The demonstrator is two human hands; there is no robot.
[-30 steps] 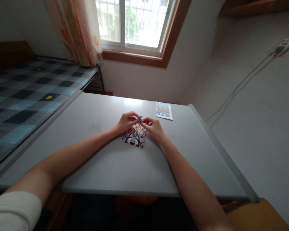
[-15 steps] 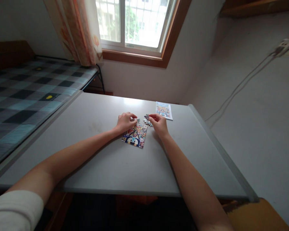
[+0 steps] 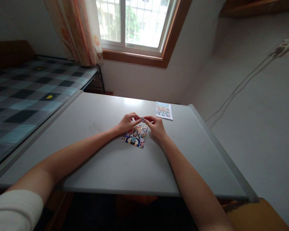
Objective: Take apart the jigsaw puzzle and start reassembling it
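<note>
A partly assembled jigsaw puzzle (image 3: pixel 134 138) with a dark blue cartoon face lies on the table, its upper part crowded with small colourful shapes. Just above its top edge, my left hand (image 3: pixel 128 123) and my right hand (image 3: pixel 156 125) meet at the fingertips. Between them is a small cluster of jigsaw pieces (image 3: pixel 142 119), pinched from both sides. Whether the cluster is one piece or a few joined ones is too small to tell. My fingers partly cover it, and the right hand hides the spot where loose pieces lay.
A printed picture sheet (image 3: pixel 164 110) with the same cartoon face lies beyond my right hand. The grey table (image 3: pixel 106 166) has a raised rim (image 3: pixel 221 150) on its right. A checkered bed (image 3: pixel 45 80) stands to the left, and a cable (image 3: pixel 240 84) hangs along the right wall.
My right hand has moved left with its pieces to meet my left hand. Pieces once held apart are now together between the fingertips. The puzzle and sheet have stayed put.
</note>
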